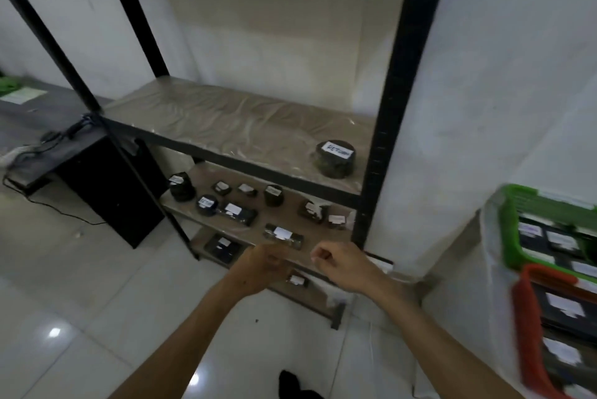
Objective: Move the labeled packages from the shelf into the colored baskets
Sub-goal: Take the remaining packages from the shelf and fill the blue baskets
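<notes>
A black-framed shelf (pixel 397 82) stands against the wall. A round dark package with a white "RETURN" label (pixel 336 158) sits alone at the right end of the upper board. The board below carries several dark labeled packages, among them a long one (pixel 283 235) near the front edge. My left hand (pixel 263 266) and right hand (pixel 339 264) hover in front of that lower board, both with fingers curled and nothing visible in them. A green basket (pixel 508 230) and a red basket (pixel 529 331) at the far right hold labeled packages.
A low board near the floor holds a flat dark package (pixel 223 248) and a small one (pixel 297 280). A black cabinet (pixel 109 192) with cables stands left of the shelf. The white cloth-covered stand (pixel 465 318) under the baskets is at right. The floor is glossy white tile.
</notes>
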Available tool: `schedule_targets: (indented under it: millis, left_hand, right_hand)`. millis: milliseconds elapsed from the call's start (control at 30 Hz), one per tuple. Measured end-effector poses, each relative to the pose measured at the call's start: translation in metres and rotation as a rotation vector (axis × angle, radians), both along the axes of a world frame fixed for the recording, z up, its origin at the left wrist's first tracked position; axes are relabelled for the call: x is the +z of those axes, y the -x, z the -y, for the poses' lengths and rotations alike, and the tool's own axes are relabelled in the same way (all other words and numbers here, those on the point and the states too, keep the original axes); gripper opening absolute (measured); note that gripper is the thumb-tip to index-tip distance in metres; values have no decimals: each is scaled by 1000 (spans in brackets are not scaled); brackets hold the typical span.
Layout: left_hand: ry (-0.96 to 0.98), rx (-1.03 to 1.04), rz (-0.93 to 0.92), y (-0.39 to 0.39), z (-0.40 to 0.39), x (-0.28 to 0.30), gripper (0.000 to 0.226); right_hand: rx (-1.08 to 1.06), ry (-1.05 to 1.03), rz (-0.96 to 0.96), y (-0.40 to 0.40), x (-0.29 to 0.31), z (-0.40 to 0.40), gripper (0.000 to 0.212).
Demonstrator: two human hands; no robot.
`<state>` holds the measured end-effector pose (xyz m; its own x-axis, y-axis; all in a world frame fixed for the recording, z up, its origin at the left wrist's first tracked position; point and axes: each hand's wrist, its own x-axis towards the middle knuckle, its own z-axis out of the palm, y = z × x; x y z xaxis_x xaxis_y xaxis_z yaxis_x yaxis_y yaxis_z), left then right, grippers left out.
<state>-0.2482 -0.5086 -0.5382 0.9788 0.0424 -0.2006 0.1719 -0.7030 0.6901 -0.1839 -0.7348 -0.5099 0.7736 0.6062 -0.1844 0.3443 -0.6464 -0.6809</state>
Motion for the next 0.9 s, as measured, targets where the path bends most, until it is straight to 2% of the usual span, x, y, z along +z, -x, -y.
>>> schedule_targets:
  millis: [167, 233, 333, 400, 467, 533, 667, 767, 800, 900]
  left_hand:
    - [32, -27, -97, -37, -76, -49, 16]
    - [50, -41, -154, -54, -100, -61, 22]
    - [50, -77, -202, -91, -147, -87, 26]
    - [1, -65, -270, -114, -178, -108, 27]
    - [-53, -43, -312, -136, -204, -128, 41]
    - [-131, -55, -294, -158, -226, -150, 46]
    - [-296, -202, -192, -208, -261, -187, 59]
    - [-445, -320, -114, -243, -288, -221, 81]
    - [-526, -366, -105, -253, -295, -232, 86]
    - [-691, -462, -59, -277, -311, -264, 92]
  right_hand:
    - [-112, 24, -189, -33, -63, -82, 15]
    - [-192, 35, -239, -51, -87, -105, 12]
    - [-307, 107, -287, -82, -127, -144, 19]
    - [-382, 165, -287, -99, -151, -162, 31]
    - [-426, 242, -287, -112, -172, -176, 48]
    - [-491, 286, -280, -125, -192, -188, 59]
    - [-527, 333, -275, -154, -242, -204, 77]
    - [-571, 269, -261, -168, -282, -209, 76]
    - [-550, 308, -240, -169, -294, -210, 74]
    - [-530, 295, -208, -171, -335, -215, 66]
